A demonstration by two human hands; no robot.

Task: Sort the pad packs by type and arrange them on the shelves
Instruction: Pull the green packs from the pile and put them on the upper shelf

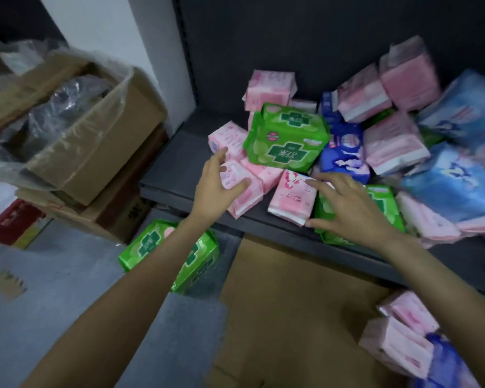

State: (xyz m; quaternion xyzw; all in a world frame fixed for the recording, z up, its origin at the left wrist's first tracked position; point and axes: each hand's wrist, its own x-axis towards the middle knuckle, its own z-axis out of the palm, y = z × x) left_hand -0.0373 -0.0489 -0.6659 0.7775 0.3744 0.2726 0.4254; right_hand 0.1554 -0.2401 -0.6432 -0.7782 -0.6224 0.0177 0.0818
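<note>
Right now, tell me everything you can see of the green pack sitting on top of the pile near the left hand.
The green pack is a soft, glossy plastic-wrapped pouch, bright green with darker green cross-shaped emblems, white lettering and a small red round sticker. It looks sealed and full. It lies tilted on the pink packs, beside a dark blue pack, on the dark shelf. Neither hand touches it; the left hand is just below it.

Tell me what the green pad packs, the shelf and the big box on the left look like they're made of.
Green pad pack: glossy printed plastic film, judging by its sheen and crimped edges.
Shelf: dark grey, matte, probably painted metal; its thin, straight front lip suggests that.
Box: brown corrugated cardboard, lined with a clear, crinkled plastic bag.
</note>
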